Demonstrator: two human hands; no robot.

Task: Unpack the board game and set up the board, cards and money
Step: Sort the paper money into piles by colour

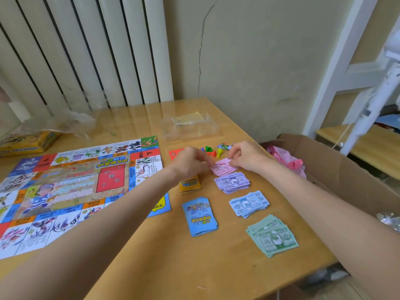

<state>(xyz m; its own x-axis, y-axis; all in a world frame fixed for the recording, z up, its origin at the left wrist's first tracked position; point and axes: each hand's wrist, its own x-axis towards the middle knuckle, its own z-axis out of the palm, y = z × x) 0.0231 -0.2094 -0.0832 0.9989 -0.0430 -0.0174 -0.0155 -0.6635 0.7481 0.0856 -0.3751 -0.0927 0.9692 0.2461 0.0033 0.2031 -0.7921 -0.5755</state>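
Green notes (272,236) near desk (164,267) front edge; both hands, left hand (190,162) and right hand (246,155), pinch thin, limp pink notes (224,167) at opposite short edges; likely slippery, so square by edges.

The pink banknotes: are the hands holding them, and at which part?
Yes. The left hand pinches the pink banknotes at their left end, and the right hand pinches their right end. The notes lie low over the table.
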